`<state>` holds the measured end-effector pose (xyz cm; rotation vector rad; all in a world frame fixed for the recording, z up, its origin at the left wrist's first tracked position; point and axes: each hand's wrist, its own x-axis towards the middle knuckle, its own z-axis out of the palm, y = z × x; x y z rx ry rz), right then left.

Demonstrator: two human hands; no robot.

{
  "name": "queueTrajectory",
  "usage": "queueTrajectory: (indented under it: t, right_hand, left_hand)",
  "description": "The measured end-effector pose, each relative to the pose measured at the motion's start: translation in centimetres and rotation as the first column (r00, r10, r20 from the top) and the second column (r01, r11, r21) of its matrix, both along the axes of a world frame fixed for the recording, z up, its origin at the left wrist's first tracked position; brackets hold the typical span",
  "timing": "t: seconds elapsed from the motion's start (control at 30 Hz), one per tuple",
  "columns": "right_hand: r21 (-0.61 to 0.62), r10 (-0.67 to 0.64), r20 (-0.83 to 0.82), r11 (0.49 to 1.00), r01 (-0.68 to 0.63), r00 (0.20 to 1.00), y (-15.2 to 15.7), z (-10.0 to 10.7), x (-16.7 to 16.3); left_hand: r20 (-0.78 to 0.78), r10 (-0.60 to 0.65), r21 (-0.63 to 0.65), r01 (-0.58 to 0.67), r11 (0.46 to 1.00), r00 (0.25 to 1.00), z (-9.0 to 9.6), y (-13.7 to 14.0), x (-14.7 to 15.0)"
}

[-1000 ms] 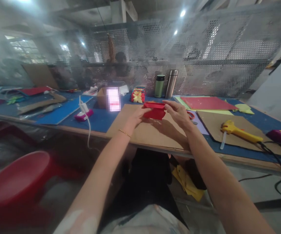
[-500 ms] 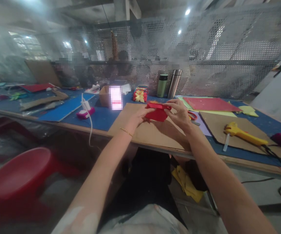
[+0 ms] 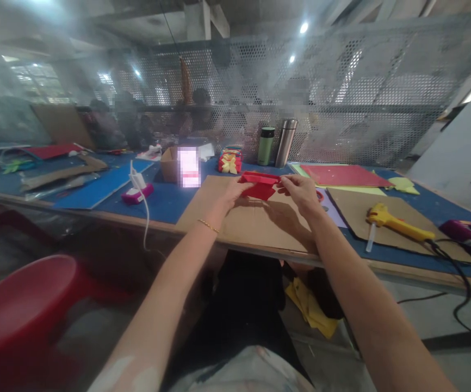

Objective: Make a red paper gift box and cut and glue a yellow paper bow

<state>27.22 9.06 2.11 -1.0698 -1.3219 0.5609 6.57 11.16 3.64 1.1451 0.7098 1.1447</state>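
Note:
A red folded-paper box (image 3: 259, 189) is held up over a brown cardboard sheet (image 3: 255, 226), its shadow falling on the sheet. My left hand (image 3: 231, 196) grips the box's left end, thumb across the front. At the right end, my right hand (image 3: 301, 191) has its fingertips pinched together on the upper corner. Just past that hand, the red-handled scissors (image 3: 320, 194) are mostly hidden. Behind the box sits a small red gift box with a yellow bow (image 3: 230, 161).
Green (image 3: 265, 147) and steel (image 3: 286, 143) flasks stand at the back. To the right lie red sheets (image 3: 344, 176) and a yellow glue gun (image 3: 398, 222) on cardboard. Leftward are a purple power strip (image 3: 137, 193), a blue board (image 3: 105, 185) and a red stool (image 3: 27, 299).
The red box has tipped so that its upper opening and rim show more. My right hand has shifted from around the right side to a pinch at the corner. The view moved slightly.

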Motion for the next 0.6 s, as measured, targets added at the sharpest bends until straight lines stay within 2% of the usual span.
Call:
queueTrajectory:
  t: [0.13,0.27,0.4,0.6]
  right_hand:
    - [-0.013,0.047,-0.018,0.999,-0.047,0.999,-0.1,0.0,0.1]
    - [-0.018,0.086,-0.018,0.996,-0.087,0.996,-0.3,0.1,0.1]
    - [-0.013,0.100,-0.005,0.995,-0.100,0.995,-0.6,0.2,-0.2]
    - [0.074,-0.011,0.004,0.997,0.011,1.000,-0.7,0.7,-0.2]
  left_hand:
    - [-0.050,-0.057,0.042,0.059,0.997,0.997,0.4,-0.6,0.0]
    - [-0.083,-0.111,-0.022,0.110,0.994,0.990,1.0,-1.2,-0.1]
    - [-0.062,-0.109,-0.062,0.105,0.993,0.992,1.1,-1.3,-0.3]
    - [0.042,-0.058,-0.125,0.063,0.990,0.997,1.0,-0.7,-0.4]
